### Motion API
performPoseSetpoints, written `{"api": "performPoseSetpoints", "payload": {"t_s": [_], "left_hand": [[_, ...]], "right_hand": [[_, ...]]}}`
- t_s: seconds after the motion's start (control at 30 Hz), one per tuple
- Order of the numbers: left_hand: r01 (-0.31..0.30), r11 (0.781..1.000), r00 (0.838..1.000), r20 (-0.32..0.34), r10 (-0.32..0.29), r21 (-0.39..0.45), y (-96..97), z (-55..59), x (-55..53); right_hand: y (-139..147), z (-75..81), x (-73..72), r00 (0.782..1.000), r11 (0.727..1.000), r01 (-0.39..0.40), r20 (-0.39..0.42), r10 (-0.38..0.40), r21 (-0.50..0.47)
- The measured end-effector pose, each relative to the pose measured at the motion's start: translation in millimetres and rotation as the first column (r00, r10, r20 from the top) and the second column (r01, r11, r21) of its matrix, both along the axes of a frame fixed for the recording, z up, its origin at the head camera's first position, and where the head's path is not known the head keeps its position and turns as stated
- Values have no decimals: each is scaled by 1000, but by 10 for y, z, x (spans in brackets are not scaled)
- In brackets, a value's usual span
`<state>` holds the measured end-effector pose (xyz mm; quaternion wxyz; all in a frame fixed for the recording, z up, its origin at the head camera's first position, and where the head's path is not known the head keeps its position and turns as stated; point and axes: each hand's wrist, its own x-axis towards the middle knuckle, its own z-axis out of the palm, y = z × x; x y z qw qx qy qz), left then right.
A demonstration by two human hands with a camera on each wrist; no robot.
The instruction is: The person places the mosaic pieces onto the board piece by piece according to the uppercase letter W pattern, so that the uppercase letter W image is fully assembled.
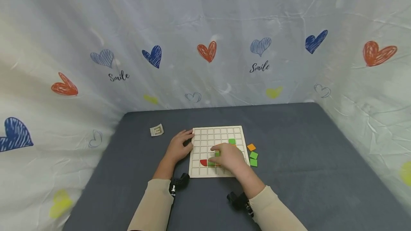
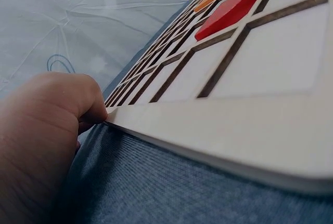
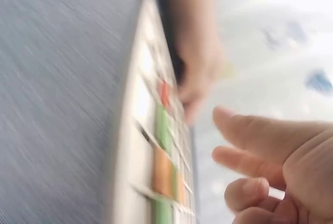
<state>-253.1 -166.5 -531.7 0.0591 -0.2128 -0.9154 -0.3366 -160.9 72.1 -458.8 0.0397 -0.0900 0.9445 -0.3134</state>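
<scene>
A pale wooden grid board [image 1: 197, 152] lies on the dark table. On it sit a red quarter-round tile [image 1: 203, 162], a green tile [image 1: 232, 141] and other green and orange tiles, partly covered by my right hand [image 1: 229, 156]. That hand hovers over the board with thumb and forefinger stretched apart; the right wrist view shows nothing between them and the other fingers curled in. My left hand [image 1: 179, 147] rests at the board's left edge, its thumb and fingers touching the rim. Its farther fingertips are hidden in the left wrist view.
Right of the board lie a loose orange tile [image 1: 251, 147], a green tile [image 1: 253, 155] and another green tile [image 1: 253, 162]. A small printed paper [image 1: 156, 130] lies at the back left. A heart-patterned curtain [image 1: 179, 77] surrounds the table's back and sides.
</scene>
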Motion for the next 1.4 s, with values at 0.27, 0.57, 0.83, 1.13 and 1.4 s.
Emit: {"api": "performPoseSetpoints", "payload": {"t_s": [0.27,0.57,0.83,1.13,1.4], "left_hand": [[20,1000,1000,-11,-20,6,56,20,-24],[10,1000,1000,17,-10,7,102,21,-14],[-1,1000,1000,16,0,6,79,25,-6],[-24,999,999,38,23,26,31,-1,12],[-38,999,998,50,36,20,31,12,11]], "right_hand": [[609,159,-103,997,965,67,-11,-72,-255],[1132,100,-169,986,921,163,29,-163,-353],[1472,-83,-200,988,945,142,101,-117,-296],[1617,-213,-180,971,954,128,229,-65,-271],[1600,-243,-175,966,962,119,254,-54,-247]]}}
